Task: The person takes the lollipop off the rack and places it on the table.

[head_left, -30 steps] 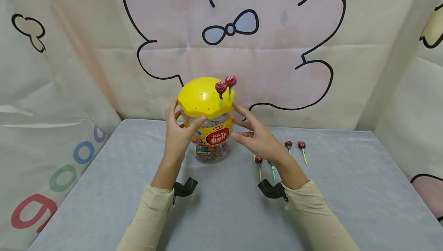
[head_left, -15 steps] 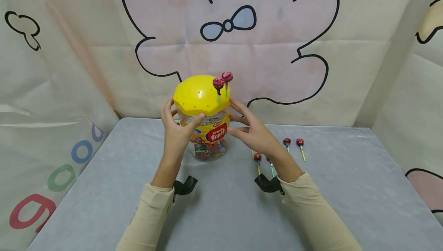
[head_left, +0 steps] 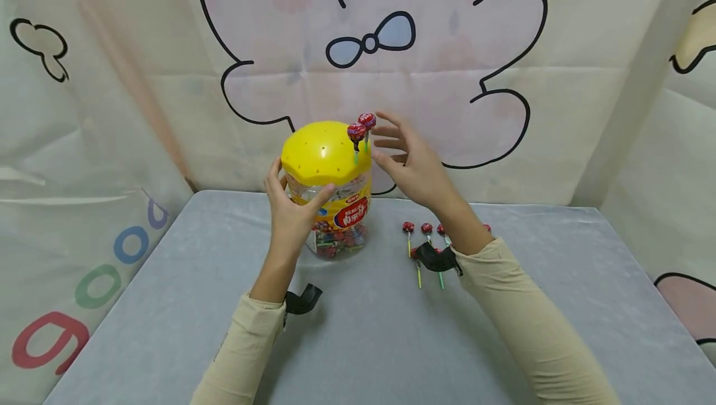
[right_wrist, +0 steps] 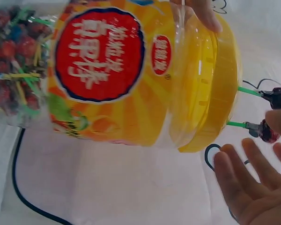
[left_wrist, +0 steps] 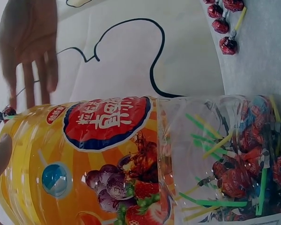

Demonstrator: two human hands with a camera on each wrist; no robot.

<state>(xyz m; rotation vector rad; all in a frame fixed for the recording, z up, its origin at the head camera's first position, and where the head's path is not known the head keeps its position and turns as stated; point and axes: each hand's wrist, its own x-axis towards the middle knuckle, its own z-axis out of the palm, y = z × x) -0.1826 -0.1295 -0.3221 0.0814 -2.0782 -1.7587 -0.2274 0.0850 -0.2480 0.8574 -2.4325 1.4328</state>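
Observation:
A clear jar [head_left: 352, 212] with a yellow fruit label and a domed yellow lid [head_left: 319, 153] stands upright on the table. Wrapped lollipops [left_wrist: 234, 178] fill its lower part. Two red-wrapped lollipops [head_left: 356, 132] stick up from holes at the lid's right side. My left hand [head_left: 289, 218] grips the jar from the left just under the lid, thumb in front and fingers mostly hidden behind. Raised beside the two lollipops, my right hand [head_left: 416, 172] has its fingers spread and holds nothing; in the right wrist view its thumb [right_wrist: 278, 122] overlaps the nearer lollipop [right_wrist: 268, 131].
Several red lollipops [head_left: 408, 228] with yellow and green sticks lie on the grey table [head_left: 363, 343] to the jar's right, partly covered by my right forearm. Close behind the table hangs a backdrop cloth [head_left: 559, 144] with a cartoon drawing.
My right hand has left the jar's right side and moved up to the lollipops on the lid. The left hand keeps its hold, and the jar stays in place.

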